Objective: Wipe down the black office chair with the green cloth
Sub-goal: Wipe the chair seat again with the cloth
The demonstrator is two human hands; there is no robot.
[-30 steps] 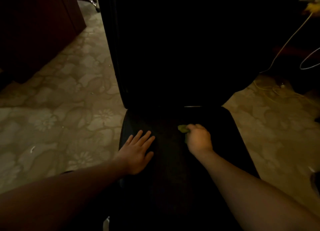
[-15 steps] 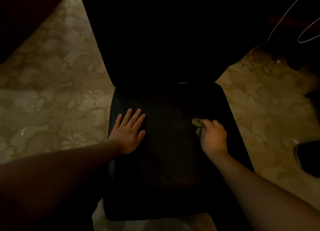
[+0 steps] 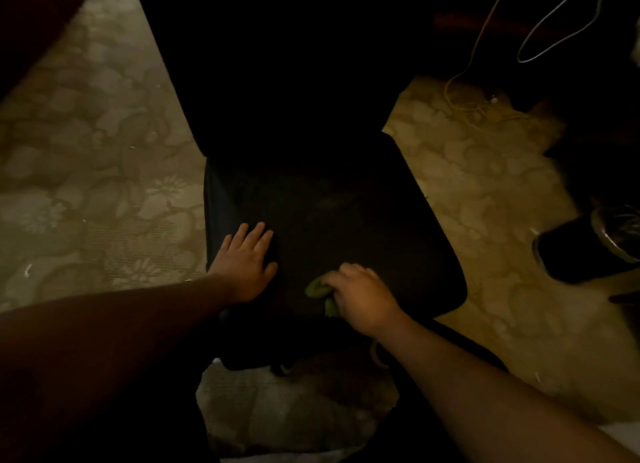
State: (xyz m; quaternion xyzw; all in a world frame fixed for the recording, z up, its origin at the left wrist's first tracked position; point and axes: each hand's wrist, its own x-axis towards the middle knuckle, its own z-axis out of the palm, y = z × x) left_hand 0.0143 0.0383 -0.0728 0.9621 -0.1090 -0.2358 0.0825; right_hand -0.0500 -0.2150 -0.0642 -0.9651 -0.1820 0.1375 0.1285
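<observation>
The black office chair [image 3: 346, 206] fills the middle of the dim view, its tall backrest rising at the top and its seat below. My left hand [image 3: 246, 261] lies flat on the seat's left edge, fingers spread. My right hand [image 3: 360, 298] is closed around the bunched green cloth [image 3: 317, 289], pressing it on the seat near the front edge. Only a small part of the cloth shows past my fingers.
Patterned beige carpet [image 3: 86, 185] surrounds the chair. Yellow and white cables [image 3: 478, 64] trail across the floor at the upper right. A dark bin [image 3: 588, 247] with a shiny liner stands at the right. Dark furniture [image 3: 31, 19] is at the upper left.
My right hand has dragged the green cloth from the middle-right of the seat back toward its front edge. The view has tilted down. My left hand stays flat on the seat's left side.
</observation>
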